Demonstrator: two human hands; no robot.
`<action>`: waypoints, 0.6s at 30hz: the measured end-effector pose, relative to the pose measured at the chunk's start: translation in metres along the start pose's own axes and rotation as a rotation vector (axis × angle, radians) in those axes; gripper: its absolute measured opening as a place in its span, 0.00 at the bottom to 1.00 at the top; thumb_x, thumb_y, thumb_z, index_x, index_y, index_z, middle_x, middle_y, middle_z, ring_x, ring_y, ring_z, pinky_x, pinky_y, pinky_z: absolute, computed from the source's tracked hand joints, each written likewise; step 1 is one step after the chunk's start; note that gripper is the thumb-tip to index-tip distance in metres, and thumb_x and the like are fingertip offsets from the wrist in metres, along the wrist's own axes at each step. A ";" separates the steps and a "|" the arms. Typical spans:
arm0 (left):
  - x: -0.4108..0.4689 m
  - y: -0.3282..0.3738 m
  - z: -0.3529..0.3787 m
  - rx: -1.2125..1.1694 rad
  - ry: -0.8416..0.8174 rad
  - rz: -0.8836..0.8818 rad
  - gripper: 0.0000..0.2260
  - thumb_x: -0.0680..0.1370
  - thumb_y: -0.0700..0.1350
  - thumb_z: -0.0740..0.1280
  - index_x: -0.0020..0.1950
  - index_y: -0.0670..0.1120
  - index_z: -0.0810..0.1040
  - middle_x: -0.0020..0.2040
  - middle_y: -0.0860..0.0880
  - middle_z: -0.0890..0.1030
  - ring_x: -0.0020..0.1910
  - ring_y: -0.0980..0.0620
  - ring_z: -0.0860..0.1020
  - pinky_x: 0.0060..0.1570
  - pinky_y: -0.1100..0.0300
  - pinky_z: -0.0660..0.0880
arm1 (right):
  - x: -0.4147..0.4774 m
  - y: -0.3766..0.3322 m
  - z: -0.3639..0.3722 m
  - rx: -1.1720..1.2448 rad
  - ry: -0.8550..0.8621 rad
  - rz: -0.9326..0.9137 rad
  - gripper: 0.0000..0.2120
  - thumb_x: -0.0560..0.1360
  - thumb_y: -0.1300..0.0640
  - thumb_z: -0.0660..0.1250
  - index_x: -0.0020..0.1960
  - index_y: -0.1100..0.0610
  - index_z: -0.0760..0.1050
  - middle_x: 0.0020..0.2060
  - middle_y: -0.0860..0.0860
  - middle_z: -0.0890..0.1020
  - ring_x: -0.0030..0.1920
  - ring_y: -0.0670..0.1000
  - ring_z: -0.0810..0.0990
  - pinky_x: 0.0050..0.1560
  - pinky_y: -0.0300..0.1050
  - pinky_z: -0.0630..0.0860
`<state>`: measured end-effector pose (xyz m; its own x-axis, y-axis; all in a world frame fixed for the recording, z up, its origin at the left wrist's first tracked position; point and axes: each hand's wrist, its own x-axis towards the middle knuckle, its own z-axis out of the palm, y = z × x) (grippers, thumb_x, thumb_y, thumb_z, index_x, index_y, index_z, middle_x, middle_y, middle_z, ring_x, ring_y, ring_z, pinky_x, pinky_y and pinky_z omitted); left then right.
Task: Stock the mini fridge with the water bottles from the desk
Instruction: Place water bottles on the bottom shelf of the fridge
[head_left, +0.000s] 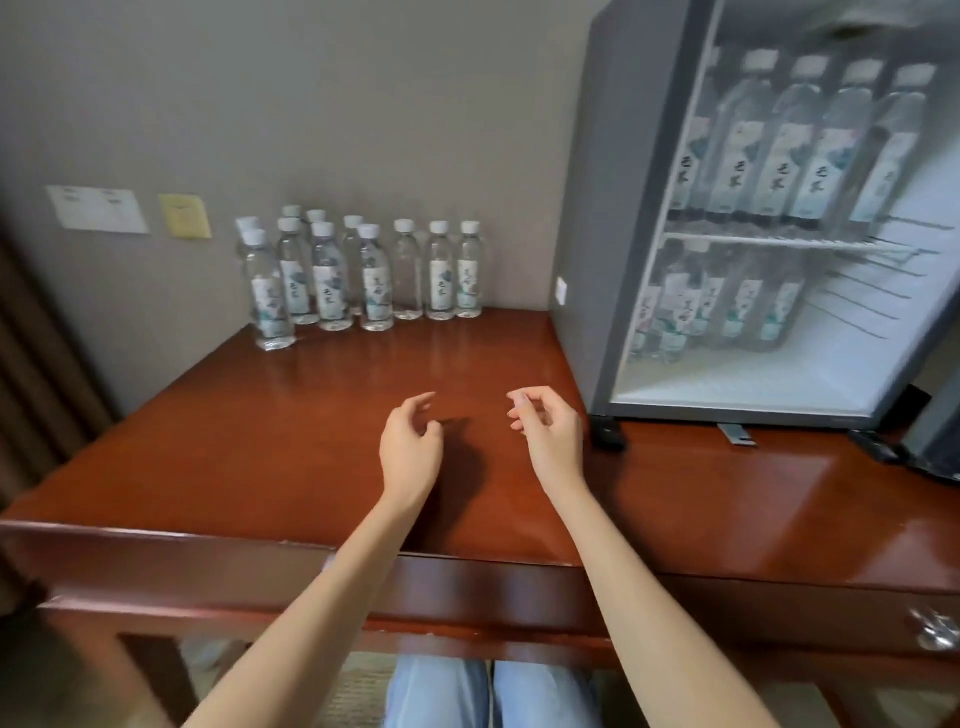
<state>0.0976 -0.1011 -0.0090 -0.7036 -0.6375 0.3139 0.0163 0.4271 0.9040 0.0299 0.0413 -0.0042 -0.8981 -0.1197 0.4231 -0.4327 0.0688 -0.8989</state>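
Empty, loosely curled left hand (410, 447) and right hand (550, 436) hovered over desk (260, 441); bottles (363, 270) looked full, smooth, best gripped mid-body.

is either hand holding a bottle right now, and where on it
No. The left hand and right hand hover empty over the desk, fingers loosely curled. The bottles stand untouched by the wall.

A white wall plate (97, 209) beside a yellow one (185, 216).

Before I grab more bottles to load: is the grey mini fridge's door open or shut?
Open: the grey mini fridge's interior shows unobstructed, with the wire shelf directly exposed.
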 end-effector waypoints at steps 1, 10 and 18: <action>0.007 -0.009 -0.019 0.008 0.038 -0.018 0.18 0.75 0.33 0.61 0.62 0.44 0.78 0.59 0.45 0.79 0.57 0.48 0.77 0.63 0.51 0.71 | -0.002 -0.004 0.018 0.014 -0.034 -0.004 0.05 0.77 0.57 0.66 0.44 0.52 0.80 0.32 0.45 0.81 0.34 0.44 0.79 0.42 0.44 0.77; 0.045 -0.072 -0.167 0.000 0.376 -0.137 0.18 0.74 0.32 0.61 0.61 0.43 0.78 0.57 0.47 0.81 0.57 0.49 0.78 0.62 0.53 0.73 | -0.024 -0.038 0.176 0.217 -0.278 0.062 0.04 0.78 0.59 0.66 0.46 0.55 0.79 0.33 0.48 0.80 0.33 0.44 0.78 0.39 0.41 0.76; 0.088 -0.086 -0.168 -0.003 0.386 -0.100 0.15 0.74 0.36 0.65 0.60 0.45 0.78 0.55 0.49 0.81 0.52 0.55 0.78 0.55 0.62 0.73 | 0.002 -0.031 0.237 0.280 -0.299 0.115 0.03 0.78 0.59 0.66 0.50 0.55 0.78 0.39 0.51 0.81 0.34 0.41 0.79 0.39 0.35 0.74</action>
<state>0.1536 -0.3012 -0.0108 -0.3829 -0.8704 0.3094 -0.0361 0.3488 0.9365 0.0603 -0.1959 -0.0022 -0.8595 -0.4114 0.3034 -0.2556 -0.1681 -0.9520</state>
